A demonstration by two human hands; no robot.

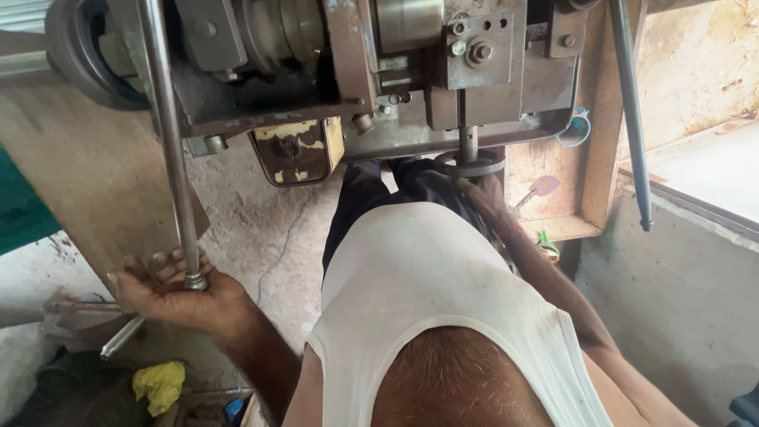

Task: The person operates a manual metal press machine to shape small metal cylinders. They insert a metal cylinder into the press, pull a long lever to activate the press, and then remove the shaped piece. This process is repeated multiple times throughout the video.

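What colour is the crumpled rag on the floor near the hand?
Yellow: the crumpled cloth rag, in the head view.

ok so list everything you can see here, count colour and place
press machine: one, grey steel, across the top
long lever rod: one, silvery, runs from top left down to the left hand
second rod: one, grey, hangs at upper right
metal ring: one, dark grey, under the machine's vertical shaft
shaft: one, grey, above the ring
worn plate: one, yellow and brown, under the machine at centre
yellow cloth: one, on the floor at lower left
wooden board: one, brown, leaning at left
vest: one, white, on the person, centre
left hand: one, gripping the lever rod's lower end
right hand: one, at the ring, fingers mostly hidden
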